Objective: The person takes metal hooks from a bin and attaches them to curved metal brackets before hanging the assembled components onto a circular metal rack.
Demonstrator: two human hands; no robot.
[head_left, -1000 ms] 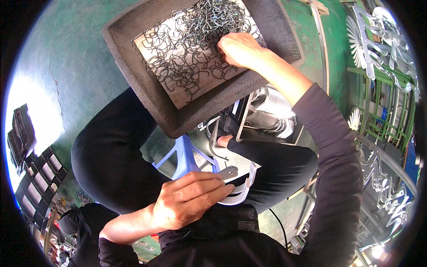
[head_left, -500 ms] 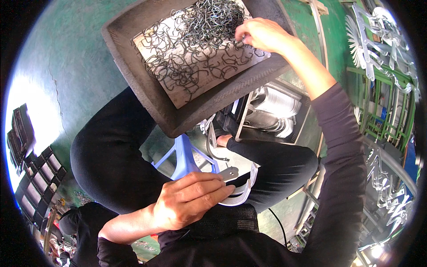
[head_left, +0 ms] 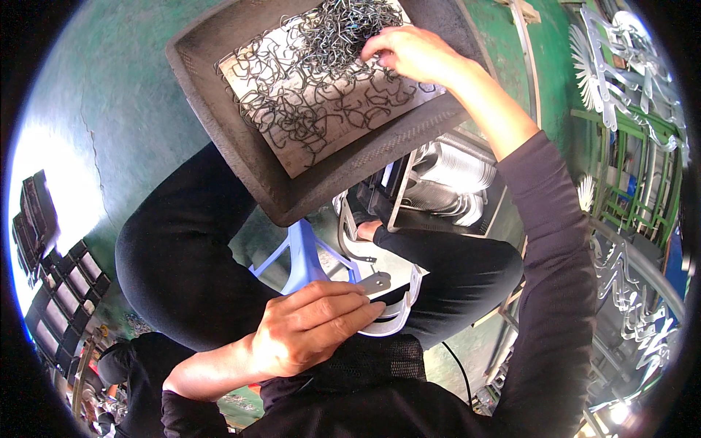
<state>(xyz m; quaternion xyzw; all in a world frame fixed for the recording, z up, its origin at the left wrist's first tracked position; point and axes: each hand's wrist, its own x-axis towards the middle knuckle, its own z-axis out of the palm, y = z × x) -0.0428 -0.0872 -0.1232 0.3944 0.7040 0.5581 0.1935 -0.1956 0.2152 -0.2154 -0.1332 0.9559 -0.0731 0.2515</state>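
Note:
My left hand (head_left: pixel 310 328) is closed around a curved silver metal bracket (head_left: pixel 398 321) in front of my body. A flat grey end with holes (head_left: pixel 377 283) sticks out past its fingertips. My right hand (head_left: pixel 412 55) reaches into a dark, deep tray (head_left: pixel 321 191), palm down. Its curled fingertips are in the edge of a heap of bent wire hooks (head_left: pixel 339 36). Whatever lies between them is too small to make out. Loose hooks (head_left: pixel 292 120) are scattered over a pale board (head_left: pixel 296 162) in the tray.
A blue plastic stool (head_left: pixel 301 263) stands between my legs, below the tray. Right of it, a dark-edged crate (head_left: pixel 438 228) holds stacked silver metal parts (head_left: pixel 456 168). Green metal racks (head_left: pixel 635 197) with hanging metal parts line the right side. Black slatted frames (head_left: pixel 66 299) are at far left.
My right hand has shifted a little left, further into the heap of wire hooks. My left hand keeps the bracket in the same place.

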